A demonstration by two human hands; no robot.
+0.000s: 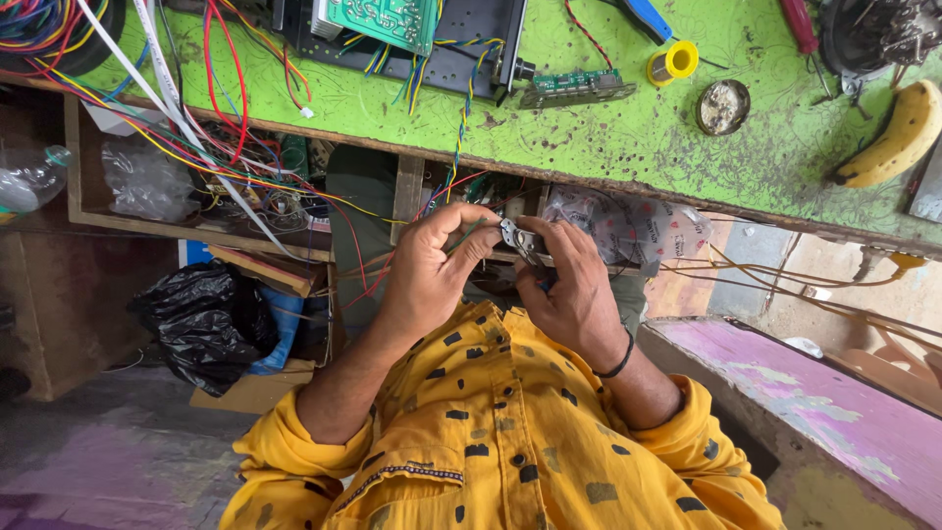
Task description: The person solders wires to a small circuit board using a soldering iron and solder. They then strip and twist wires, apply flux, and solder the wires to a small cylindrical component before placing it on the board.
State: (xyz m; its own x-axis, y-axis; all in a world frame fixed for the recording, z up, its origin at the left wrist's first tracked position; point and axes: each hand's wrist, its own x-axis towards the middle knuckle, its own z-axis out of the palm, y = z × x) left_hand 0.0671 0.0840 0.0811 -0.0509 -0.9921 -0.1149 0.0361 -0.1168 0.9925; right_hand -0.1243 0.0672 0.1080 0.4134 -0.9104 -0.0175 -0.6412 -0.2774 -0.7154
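We held a small metal part (517, 238) between both hands, below the counter's (589, 137) near edge. Our left hand (432, 270) closed on its left end with green wire under the fingers; our right hand (569, 294) gripped its right side. Its long axis ran hand to hand, both equally near.

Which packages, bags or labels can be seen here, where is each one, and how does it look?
Printed plastic bag: under the green table edge, beyond the right hand; clear, crinkled, red and dark print.
Black plastic bag: on the floor at left; bulging, glossy.
Clear plastic bag: on the left shelf; crumpled, see-through.
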